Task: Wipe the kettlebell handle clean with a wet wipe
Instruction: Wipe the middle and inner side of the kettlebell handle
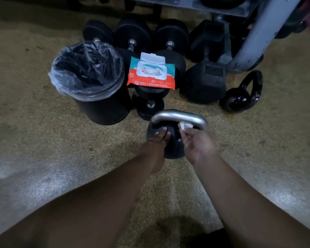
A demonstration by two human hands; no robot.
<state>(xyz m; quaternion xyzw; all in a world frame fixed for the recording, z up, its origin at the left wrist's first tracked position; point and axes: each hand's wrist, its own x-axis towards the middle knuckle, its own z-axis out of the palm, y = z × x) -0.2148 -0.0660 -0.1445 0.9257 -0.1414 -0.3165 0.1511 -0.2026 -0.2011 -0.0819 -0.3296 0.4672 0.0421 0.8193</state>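
Underfoot, a speckled tan floor [43,140] spreads out, with black dumbbells [170,38] lined up before a grey rack [258,33]. My left hand [159,140] lays straight fingers on the black body of the kettlebell [174,147], which stands just before me. My right hand [197,144] pinches a white wet wipe [185,126] against the underside of its steel handle [177,116]. Beyond, a black bin [104,108] holds a clear liner [61,83], and a pack of wipes [150,81] lies lid-open on a dumbbell.
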